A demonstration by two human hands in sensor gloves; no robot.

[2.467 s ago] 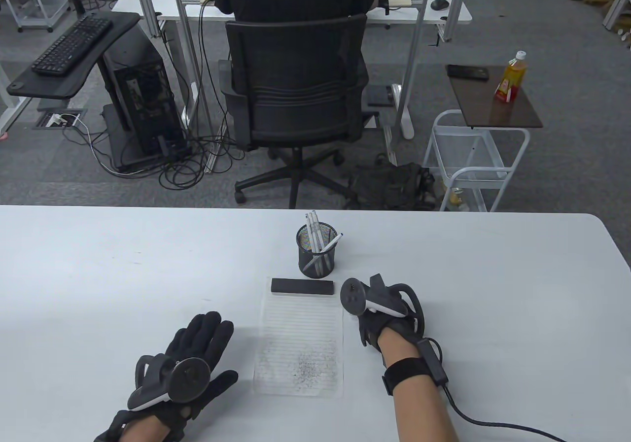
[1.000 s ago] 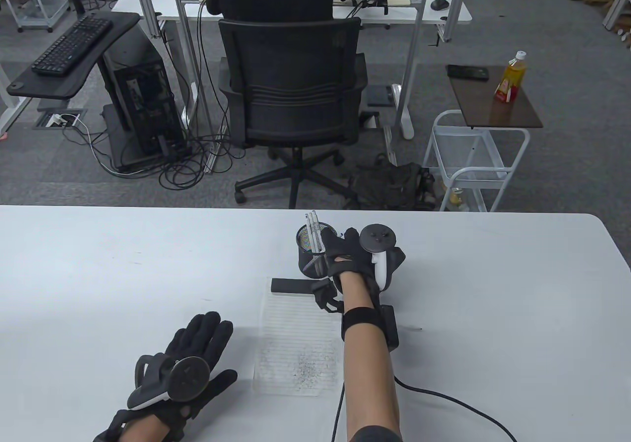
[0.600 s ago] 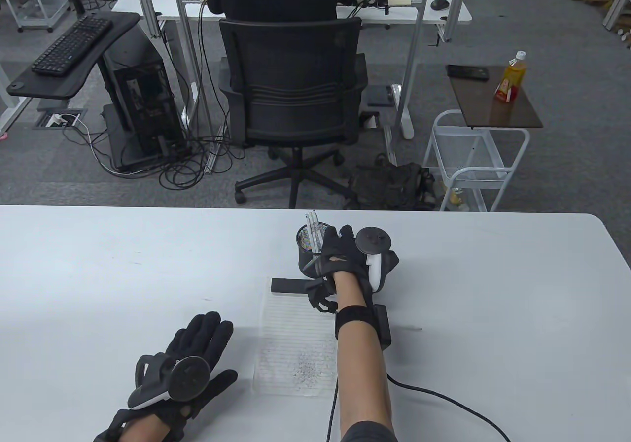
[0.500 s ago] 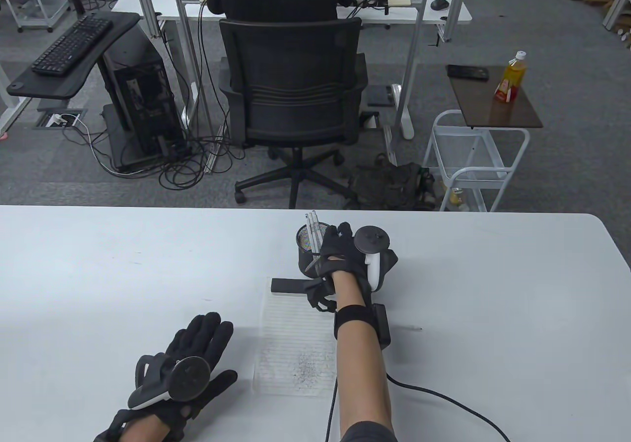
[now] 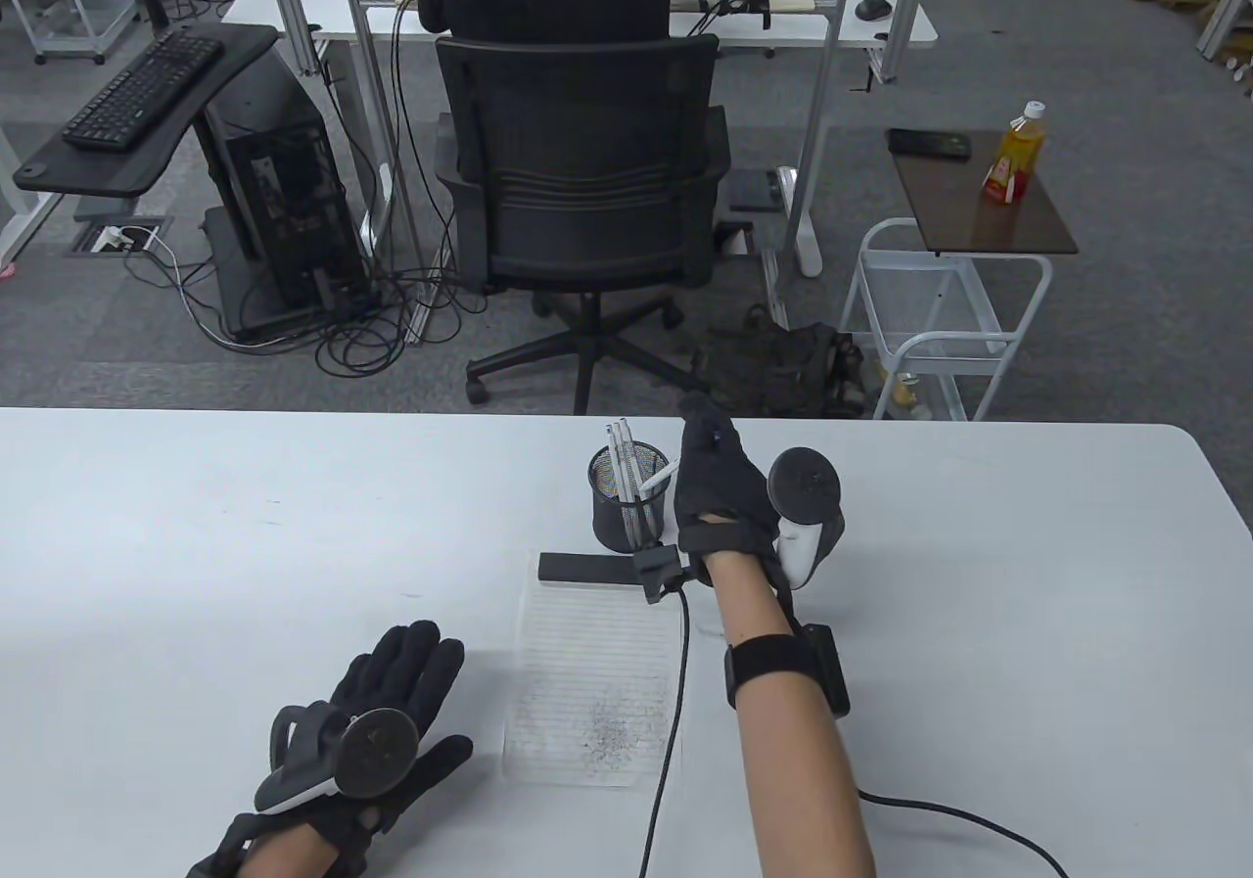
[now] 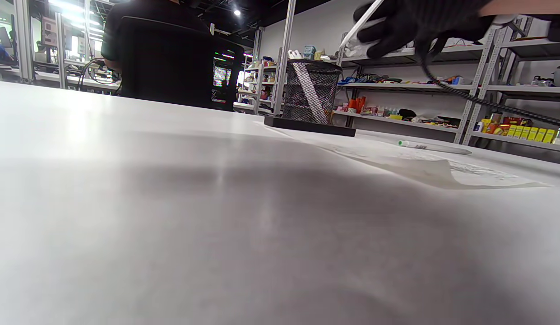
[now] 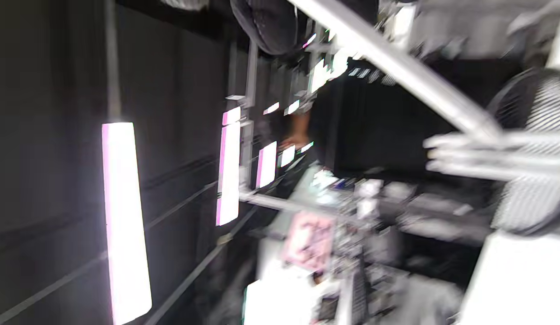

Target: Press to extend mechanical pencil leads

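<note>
Right hand [image 5: 722,496] hovers just right of the cup [image 5: 629,509], fingers closed around one white pencil [image 5: 658,480] that slants over the rim; other pencils [image 5: 619,447] stand inside. Left hand [image 5: 392,692] lies flat and open on the table [image 5: 196,545] beside the paper [image 5: 592,692]. Pressing hasn't begun, I judge: only the pick-up is underway.

Your right hand [image 5: 722,498] no longer rests beside the lined sheet; it is now raised next to the mesh pencil cup [image 5: 629,509]. It holds 1 white mechanical pencil [image 5: 658,481], lifted partly out of the cup and tilted toward the hand. 0.5 s ago the hand sat lower, over the cup rim. The wrist cable [image 5: 673,702] now trails across the sheet's right edge.
</note>
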